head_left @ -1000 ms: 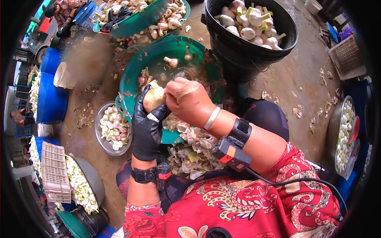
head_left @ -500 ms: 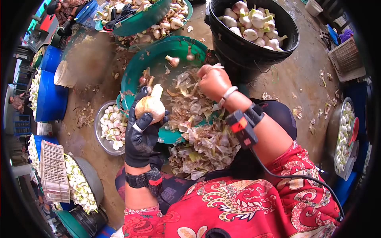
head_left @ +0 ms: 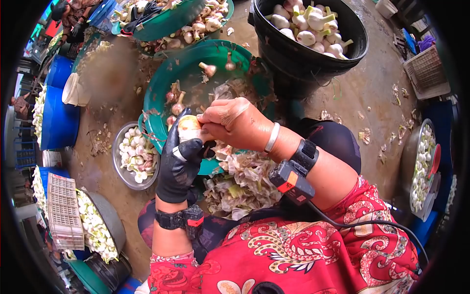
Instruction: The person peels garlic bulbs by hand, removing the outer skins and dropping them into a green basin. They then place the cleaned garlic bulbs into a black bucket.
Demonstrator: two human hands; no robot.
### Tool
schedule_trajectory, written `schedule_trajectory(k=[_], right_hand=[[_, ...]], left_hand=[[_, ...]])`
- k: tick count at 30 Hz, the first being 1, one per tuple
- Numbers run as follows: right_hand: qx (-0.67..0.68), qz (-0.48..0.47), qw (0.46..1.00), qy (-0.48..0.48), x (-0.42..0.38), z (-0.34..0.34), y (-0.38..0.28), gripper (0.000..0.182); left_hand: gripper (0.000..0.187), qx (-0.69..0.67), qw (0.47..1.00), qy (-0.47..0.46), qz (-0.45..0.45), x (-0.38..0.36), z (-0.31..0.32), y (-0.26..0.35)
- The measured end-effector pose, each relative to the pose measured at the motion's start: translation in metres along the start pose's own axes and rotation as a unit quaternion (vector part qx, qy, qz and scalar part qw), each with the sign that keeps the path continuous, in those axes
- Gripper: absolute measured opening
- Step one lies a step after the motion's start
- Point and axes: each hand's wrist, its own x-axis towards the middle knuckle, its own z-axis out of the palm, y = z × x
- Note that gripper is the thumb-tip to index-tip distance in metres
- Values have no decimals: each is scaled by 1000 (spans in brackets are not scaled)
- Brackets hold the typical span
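Note:
My left hand (head_left: 180, 164), in a black glove, grips a pale garlic bulb (head_left: 188, 127) over the edge of a green basin (head_left: 161, 90). My bare right hand (head_left: 235, 122) presses its fingers against the same bulb from the right. A heap of peeled papery skins (head_left: 245, 181) lies just below both hands, spilling off the basin toward my lap. A few unpeeled bulbs (head_left: 208, 68) rest at the far side of the basin.
A black tub (head_left: 357, 49) of bulbs with green stems stands at the upper right. A metal bowl (head_left: 118, 166) of peeled cloves sits left of my hands. Blue barrels (head_left: 58, 122), a white crate (head_left: 62, 213) and more bowls ring the dirty floor; another person's gloved hand works at the top left.
My right hand swung out over the basin with a strip of skin, then came back onto the bulb. The left hand kept hold of the bulb throughout.

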Motion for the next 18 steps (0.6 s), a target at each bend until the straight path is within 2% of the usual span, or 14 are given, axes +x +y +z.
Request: schedule_trajectory(k=[1, 2, 5, 6, 8, 9, 10, 11, 12, 14, 15, 16, 18], right_hand=[[5, 6, 1000, 17, -1, 2, -2, 9], [4, 5, 1000, 17, -1, 2, -6, 9], [-115, 20, 993, 2, -3, 3, -12, 9], [-115, 20, 993, 2, -4, 7, -10, 9], [-85, 19, 993, 77, -4, 12, -7, 15], [-85, 20, 993, 77, -3, 12, -8, 15], [-20, 80, 993, 84, -2, 10, -9, 10], [45, 138, 985, 91, 0, 8, -10, 9], [44, 140, 985, 93, 1, 7, -13, 9], [132, 271, 953, 41, 3, 5, -16, 9], [136, 303, 943, 28, 2, 9, -12, 9], [217, 330, 917, 50, -1, 14, -12, 11], [211, 372, 902, 57, -2, 18, -7, 14]], left_hand=[[67, 0, 1000, -1, 0, 0, 2, 0], [67, -3, 1000, 12, -5, 0, 5, 0], [68, -10, 999, 37, -15, 1, 8, 0], [69, 2, 999, 33, -16, 2, 3, -2], [70, 14, 999, 27, -17, 1, 1, -3], [70, 87, 996, 24, 3, -2, 7, 3], [71, 159, 987, 20, 23, -6, 13, 10], [80, 183, 982, 16, 32, -10, 19, 16], [80, 183, 983, 14, 31, -11, 20, 20], [89, 325, 938, 11, 118, -12, 21, 23], [94, 334, 929, -21, 158, -13, 26, 19], [93, 452, 869, -37, 199, -14, 25, 20], [90, 314, 940, -11, 135, -16, 29, 23]])
